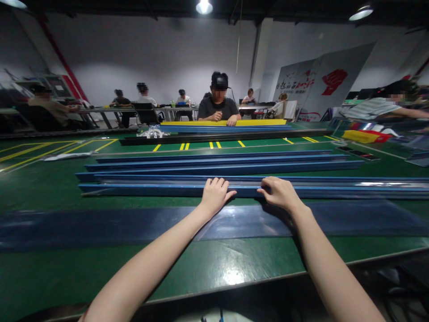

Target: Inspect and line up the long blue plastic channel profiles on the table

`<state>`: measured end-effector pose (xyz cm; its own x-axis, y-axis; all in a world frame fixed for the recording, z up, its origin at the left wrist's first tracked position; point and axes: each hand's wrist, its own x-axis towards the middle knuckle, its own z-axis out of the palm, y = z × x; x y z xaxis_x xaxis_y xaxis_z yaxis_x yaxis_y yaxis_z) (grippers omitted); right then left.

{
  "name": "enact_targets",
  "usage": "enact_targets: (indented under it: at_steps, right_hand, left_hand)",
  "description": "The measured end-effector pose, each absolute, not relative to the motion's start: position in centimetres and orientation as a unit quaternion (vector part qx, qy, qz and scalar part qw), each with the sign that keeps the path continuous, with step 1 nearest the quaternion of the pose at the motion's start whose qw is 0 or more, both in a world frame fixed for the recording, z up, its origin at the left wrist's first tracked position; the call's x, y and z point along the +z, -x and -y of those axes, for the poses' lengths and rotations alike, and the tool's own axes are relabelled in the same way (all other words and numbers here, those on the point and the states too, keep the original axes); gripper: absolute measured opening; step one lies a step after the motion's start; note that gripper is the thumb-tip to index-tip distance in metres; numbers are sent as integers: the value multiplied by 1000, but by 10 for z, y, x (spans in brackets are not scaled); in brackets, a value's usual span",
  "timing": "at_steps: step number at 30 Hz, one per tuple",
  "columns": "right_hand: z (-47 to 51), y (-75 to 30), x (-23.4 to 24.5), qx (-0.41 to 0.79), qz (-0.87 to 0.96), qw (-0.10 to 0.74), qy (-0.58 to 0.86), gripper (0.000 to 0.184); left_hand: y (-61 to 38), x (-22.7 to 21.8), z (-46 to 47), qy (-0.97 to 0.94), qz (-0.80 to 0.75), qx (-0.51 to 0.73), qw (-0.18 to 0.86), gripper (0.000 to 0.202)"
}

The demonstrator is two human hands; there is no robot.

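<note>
A long blue channel-shaped strip (134,190) lies across the table in front of me. My left hand (215,195) grips it near its middle, fingers curled over the upper edge and thumb along the front side. A short way to the right, my right hand (279,192) is closed on the same strip, its fingertips partly hidden behind the edge. Nearer to me, a clear flat plastic sheet (134,226) stretches under my forearms. Just beyond the held strip lie several more blue strips (221,168), roughly parallel to it.
Across the green table (181,273), a co-worker (218,105) has both hands at a yellow strip (224,122). A black strip (214,137) and a crumpled clear plastic bag (153,133) lie on this side of it. A phone (358,153) rests at the right.
</note>
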<state>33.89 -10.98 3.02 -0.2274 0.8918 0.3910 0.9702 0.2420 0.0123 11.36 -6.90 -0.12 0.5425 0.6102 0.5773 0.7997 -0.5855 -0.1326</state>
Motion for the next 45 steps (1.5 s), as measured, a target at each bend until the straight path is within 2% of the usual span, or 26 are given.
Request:
enact_targets:
  at_steps: [21,37,45]
  right_hand:
    - [101,-320,21,-129,808,189,542,24]
    - [105,-324,28,-134,789,156,579,21]
    - [102,-323,23,-99,801,135,575,23]
  left_hand:
    - [-114,-2,69,855,410,-245,200,36]
    - [-114,-4,65,864,379,-260,203,34]
    - [-113,-6,64,864,380,-259,207,33]
